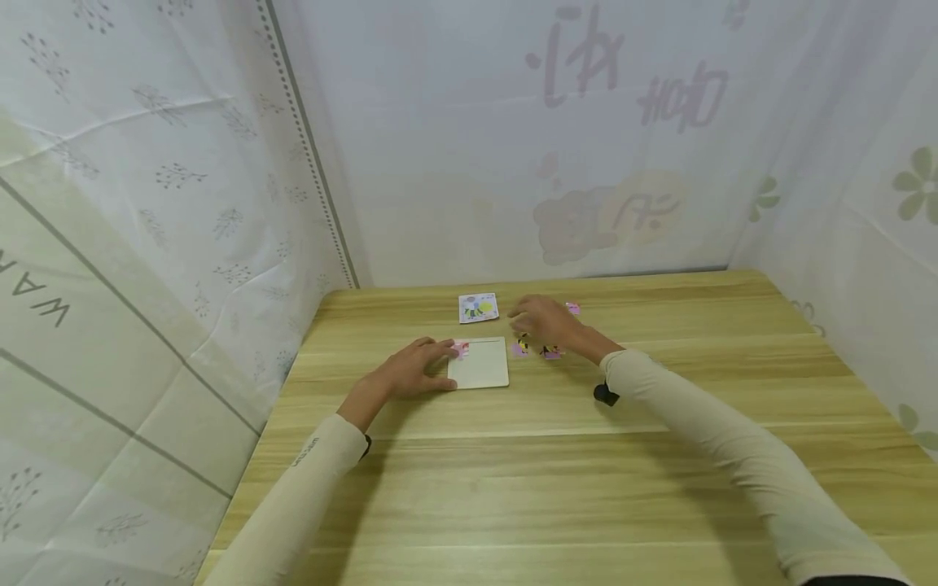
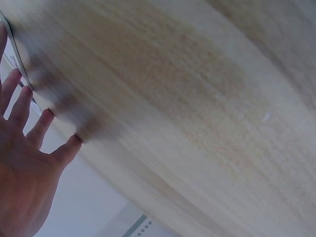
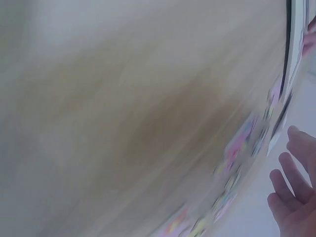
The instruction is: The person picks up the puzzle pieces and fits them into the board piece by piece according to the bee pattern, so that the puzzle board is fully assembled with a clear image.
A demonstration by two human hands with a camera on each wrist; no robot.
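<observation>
A person's left hand, fingers spread, is resting on the left side of a white board, where a slip could be dislodging the pink picture piece lying upper left. The right hand, fingers apart and seemingly empty, is hovering near loose picture pieces beside the board, which a low sweep could be scattering.

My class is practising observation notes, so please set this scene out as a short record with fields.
Left hand: touching the left side of the white board
Right hand: near the loose pieces, nothing seen in it
White board: flat on the table, one pink piece at its upper left
Loose pieces: right of the board
Picture card: beyond the board
</observation>
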